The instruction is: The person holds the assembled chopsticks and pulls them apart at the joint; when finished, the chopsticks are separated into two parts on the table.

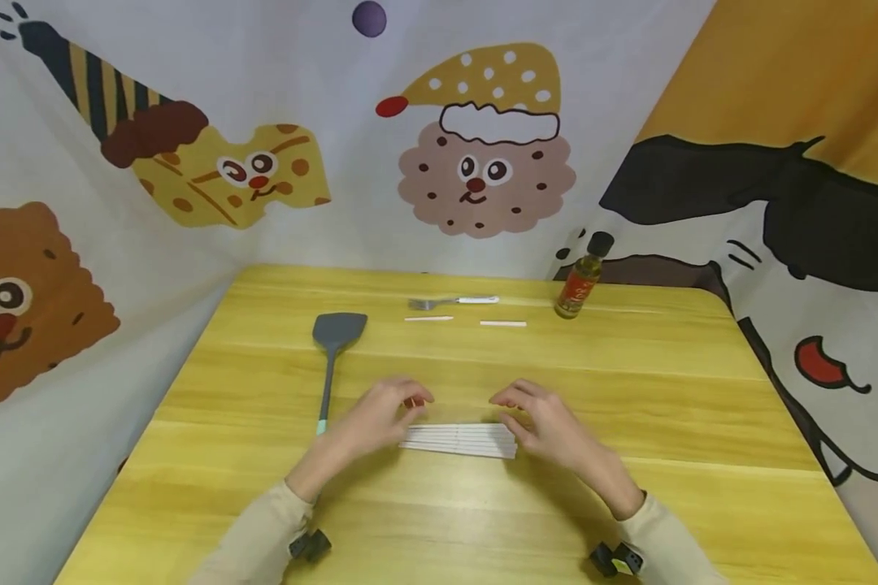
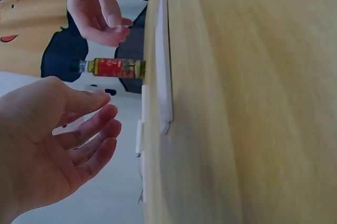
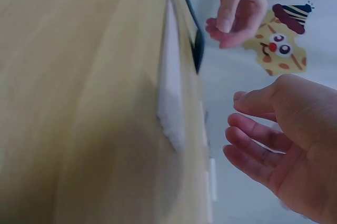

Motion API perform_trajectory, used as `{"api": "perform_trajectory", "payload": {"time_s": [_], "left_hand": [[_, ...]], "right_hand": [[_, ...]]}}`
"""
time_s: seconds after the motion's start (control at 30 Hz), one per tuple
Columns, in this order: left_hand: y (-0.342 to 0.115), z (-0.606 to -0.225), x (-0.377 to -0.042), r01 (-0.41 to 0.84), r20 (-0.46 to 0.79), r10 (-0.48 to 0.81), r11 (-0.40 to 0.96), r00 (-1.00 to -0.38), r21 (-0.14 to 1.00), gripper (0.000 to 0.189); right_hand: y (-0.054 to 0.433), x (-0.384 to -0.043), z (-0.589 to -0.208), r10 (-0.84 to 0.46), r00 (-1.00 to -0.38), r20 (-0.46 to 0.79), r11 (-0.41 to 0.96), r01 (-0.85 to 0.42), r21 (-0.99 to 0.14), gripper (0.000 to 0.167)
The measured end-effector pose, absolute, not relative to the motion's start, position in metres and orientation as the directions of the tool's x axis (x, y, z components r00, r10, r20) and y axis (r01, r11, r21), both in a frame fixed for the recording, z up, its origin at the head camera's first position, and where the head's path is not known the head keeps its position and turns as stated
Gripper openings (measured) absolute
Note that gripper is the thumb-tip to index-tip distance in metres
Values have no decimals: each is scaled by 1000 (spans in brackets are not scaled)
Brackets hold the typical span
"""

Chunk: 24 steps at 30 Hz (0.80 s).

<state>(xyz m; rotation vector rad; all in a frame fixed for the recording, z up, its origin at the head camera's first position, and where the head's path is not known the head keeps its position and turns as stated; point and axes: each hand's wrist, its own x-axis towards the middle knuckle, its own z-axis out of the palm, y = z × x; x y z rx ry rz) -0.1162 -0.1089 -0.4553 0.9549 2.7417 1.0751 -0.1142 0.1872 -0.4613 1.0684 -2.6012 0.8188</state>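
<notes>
A white ribbed strip [image 1: 457, 439], pleated-looking and slightly wider at its right end, lies flat on the table in front of me. My left hand [image 1: 382, 413] hovers by its left end, fingers loosely curved and holding nothing. At the other end my right hand [image 1: 554, 424] hovers the same way, thumb and fingers apart. Both wrist views show each hand raised above the tabletop, with the strip [image 2: 164, 60] lying below. Its ridged right end shows in the right wrist view, where the strip [image 3: 171, 76] is blurred.
A grey spatula [image 1: 339, 331] lies left of the strip, its handle partly behind my left arm. Further back are a white-handled fork [image 1: 475, 300] and two thin white sticks [image 1: 502, 323]. A red-labelled bottle [image 1: 578, 284] stands at the back right. A printed cloth [image 1: 351, 236] hangs behind the table [image 1: 629, 366].
</notes>
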Motion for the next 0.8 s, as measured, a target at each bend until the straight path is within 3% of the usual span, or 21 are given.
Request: {"api": "perform_trajectory", "payload": {"time_s": [0.3,0.8], "left_hand": [[-93,-466,-121,542,114,611,583,-784,605,18],[-84,-478,-128,531,21,634,628,-773,569,9]], "right_hand": [[174,-115,-478,-616,-746,251,599,-651,-467,17],[167,-126,-495,-641,-710,292,563,-694,-449,14]]}}
